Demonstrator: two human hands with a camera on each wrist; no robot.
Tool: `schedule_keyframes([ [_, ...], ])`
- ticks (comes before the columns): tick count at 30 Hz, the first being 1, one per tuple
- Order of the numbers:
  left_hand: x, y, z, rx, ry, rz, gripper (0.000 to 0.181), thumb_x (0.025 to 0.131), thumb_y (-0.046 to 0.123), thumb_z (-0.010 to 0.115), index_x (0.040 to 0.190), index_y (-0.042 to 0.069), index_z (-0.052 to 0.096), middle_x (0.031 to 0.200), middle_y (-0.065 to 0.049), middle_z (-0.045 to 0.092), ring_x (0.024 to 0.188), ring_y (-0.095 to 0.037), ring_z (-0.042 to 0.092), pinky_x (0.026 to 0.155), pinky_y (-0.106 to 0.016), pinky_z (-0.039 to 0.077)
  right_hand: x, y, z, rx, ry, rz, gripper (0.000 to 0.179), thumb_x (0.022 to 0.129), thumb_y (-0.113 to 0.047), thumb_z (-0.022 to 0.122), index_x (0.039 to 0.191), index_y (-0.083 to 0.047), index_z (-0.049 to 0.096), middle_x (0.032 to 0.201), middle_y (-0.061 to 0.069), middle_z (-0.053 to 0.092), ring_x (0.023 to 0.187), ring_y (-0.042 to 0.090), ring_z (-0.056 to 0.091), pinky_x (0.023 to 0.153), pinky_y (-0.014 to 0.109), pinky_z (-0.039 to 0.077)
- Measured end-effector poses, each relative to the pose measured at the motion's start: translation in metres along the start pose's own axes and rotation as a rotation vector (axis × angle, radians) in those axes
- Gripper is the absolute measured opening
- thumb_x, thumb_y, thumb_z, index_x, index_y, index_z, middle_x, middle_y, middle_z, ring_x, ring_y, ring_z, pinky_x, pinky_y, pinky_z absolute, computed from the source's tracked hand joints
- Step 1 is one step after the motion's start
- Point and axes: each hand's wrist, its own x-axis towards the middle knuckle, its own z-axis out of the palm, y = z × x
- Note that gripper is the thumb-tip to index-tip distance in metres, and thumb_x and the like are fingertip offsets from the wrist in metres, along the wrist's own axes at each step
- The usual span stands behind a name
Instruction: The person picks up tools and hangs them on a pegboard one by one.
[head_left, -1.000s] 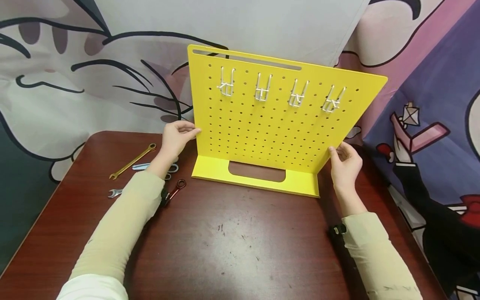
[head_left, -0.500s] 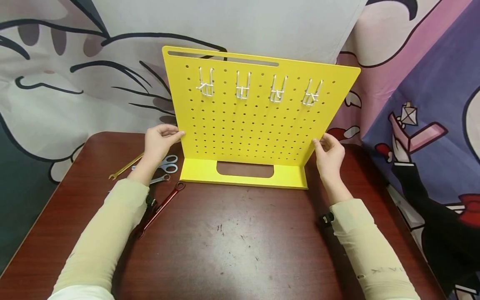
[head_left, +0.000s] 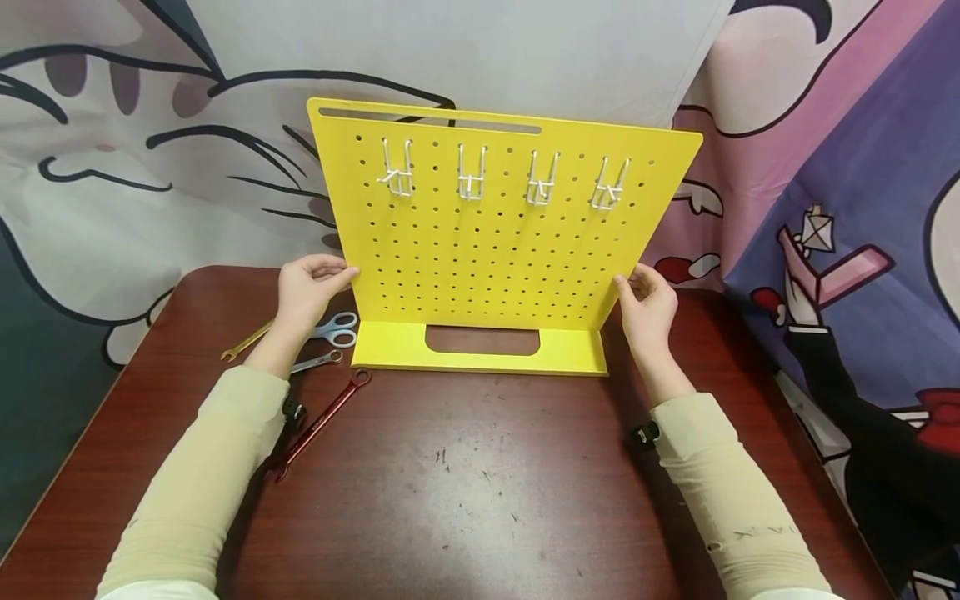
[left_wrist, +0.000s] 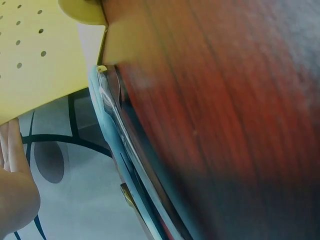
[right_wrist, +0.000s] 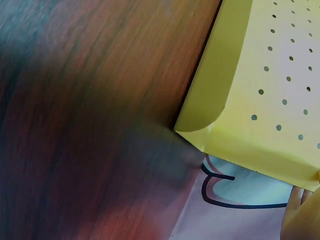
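evenly pinches the yellow pegboard (head_left: 491,250) by both side edges, with the left hand (head_left: 303,290) clamped on one and the right hand (head_left: 649,310) on the other, thumb toward the front in each. holds it upright on the brown table (head_left: 487,475), just beside the light-blue scissors (head_left: 326,332) and near the red wrench (head_left: 322,420).

scissors (head_left: 322,332): partly hidden by left arm (head_left: 202,467) | gold wrench (head_left: 243,342): likewise covered | board (right_wrist: 240,135), right hand (right_wrist: 298,215): cropped in right wrist view
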Motion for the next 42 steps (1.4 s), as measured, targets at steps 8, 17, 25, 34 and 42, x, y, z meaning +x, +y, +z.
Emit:
schedule_keyframes([
  [8,0.0,-0.002,0.001,0.002,0.003,0.005,0.035,0.096,0.012,0.08,0.117,-0.014,0.07,0.08,0.027,0.065,0.075,0.012,0.067,0.075,-0.006,0.057,0.008,-0.007,-0.015,-0.056,-0.057,-0.052,0.024,0.097,-0.009,0.076,0.118,0.004,0.076,0.105,0.014,0.075,0.08,-0.011,0.062,0.078,0.007,0.05],
  [17,-0.001,-0.004,0.0,0.011,0.007,0.012,0.036,0.096,0.013,0.081,0.118,-0.014,0.071,0.08,0.026,0.065,0.075,0.011,0.066,0.075,-0.005,0.056,0.032,-0.044,-0.042,-0.063,0.02,-0.222,0.03,0.095,-0.008,0.078,0.124,-0.002,0.076,0.119,0.02,0.077,0.09,-0.015,0.063,0.089,0.01,0.053],
  [25,-0.003,-0.003,0.002,-0.004,0.01,0.017,0.036,0.096,0.011,0.08,0.118,-0.015,0.07,0.079,0.027,0.065,0.074,0.012,0.067,0.075,-0.006,0.057,0.055,-0.093,-0.061,-0.129,0.158,-0.391,0.028,0.096,-0.016,0.077,0.123,-0.012,0.077,0.119,0.008,0.076,0.111,-0.001,0.064,0.103,0.014,0.048],
  [34,-0.003,-0.003,0.004,-0.025,0.011,0.041,0.033,0.096,0.007,0.078,0.116,-0.017,0.068,0.078,0.028,0.065,0.073,0.012,0.067,0.075,-0.007,0.058,0.074,-0.135,-0.059,-0.163,0.169,-0.542,0.026,0.097,-0.013,0.074,0.122,-0.005,0.076,0.117,0.007,0.074,0.116,0.007,0.063,0.108,0.019,0.048],
  [42,-0.003,-0.003,0.004,-0.027,0.015,0.038,0.032,0.096,0.007,0.078,0.116,-0.016,0.068,0.078,0.028,0.065,0.073,0.012,0.067,0.076,-0.007,0.058,0.086,-0.144,-0.044,-0.241,0.093,-0.692,0.031,0.098,-0.013,0.071,0.126,0.001,0.072,0.126,0.021,0.071,0.122,0.035,0.06,0.111,0.031,0.041],
])
